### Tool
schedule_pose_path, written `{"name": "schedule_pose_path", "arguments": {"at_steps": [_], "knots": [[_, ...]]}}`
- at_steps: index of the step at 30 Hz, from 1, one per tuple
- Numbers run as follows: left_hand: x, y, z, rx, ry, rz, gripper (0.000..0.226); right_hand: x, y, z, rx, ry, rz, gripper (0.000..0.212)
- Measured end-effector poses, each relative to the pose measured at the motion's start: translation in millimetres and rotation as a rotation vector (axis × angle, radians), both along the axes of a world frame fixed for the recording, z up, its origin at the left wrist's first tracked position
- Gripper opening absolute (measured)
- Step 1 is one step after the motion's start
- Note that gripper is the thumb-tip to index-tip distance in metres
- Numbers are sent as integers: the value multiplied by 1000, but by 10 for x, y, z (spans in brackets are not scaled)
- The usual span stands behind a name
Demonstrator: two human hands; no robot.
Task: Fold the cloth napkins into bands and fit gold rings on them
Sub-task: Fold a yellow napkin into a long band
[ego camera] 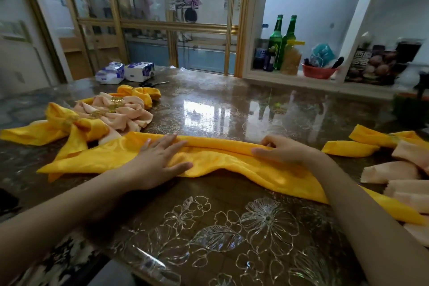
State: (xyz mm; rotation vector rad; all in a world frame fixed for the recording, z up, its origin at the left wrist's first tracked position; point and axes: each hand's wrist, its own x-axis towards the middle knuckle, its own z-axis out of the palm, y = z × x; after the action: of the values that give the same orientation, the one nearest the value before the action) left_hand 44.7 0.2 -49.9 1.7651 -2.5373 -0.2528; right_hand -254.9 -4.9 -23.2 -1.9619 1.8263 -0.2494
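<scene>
**One napkin mid-fold, several ringed, more waiting**

A yellow napkin (220, 160) is spread lengthwise across the tabletop (232, 109), directly in front of the person. Its far edge has been turned over into a long fold, while the near part is left loose and rippled, so the band is judged only partly formed. The left grip (160, 158) is laid flat on the cloth with fingers straight, pressing and grasping nothing. The right grip (282, 148) is curled over the folded edge, which appears to be pinched.

At far left, a heap of finished napkins (130, 116), yellow and peach, is seen already gathered through gold rings (116, 101). At right, peach napkins (394, 172) and another yellow one (348, 147) are piled; most appear still to need rings.
</scene>
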Motion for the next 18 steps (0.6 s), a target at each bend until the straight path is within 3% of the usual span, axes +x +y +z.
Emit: {"name": "schedule_pose_path", "arguments": {"at_steps": [3,6,8,14,18], "knots": [[375,28,80,-140,-138,207,69,-10,-52,-17,-17,7,-2,39],[768,-83,161,-67,-136,493,71,11,-99,-53,-46,11,-31,29],[922,-156,211,13,-138,572,78,35,-106,-78,-68,1,-48,27],[1038,-242,540,187,-43,629,52,62,-86,-91,-97,-29,-49,28],[1135,-272,713,99,-88,626,33,34,-36,18,-35,-19,-29,29]]}}
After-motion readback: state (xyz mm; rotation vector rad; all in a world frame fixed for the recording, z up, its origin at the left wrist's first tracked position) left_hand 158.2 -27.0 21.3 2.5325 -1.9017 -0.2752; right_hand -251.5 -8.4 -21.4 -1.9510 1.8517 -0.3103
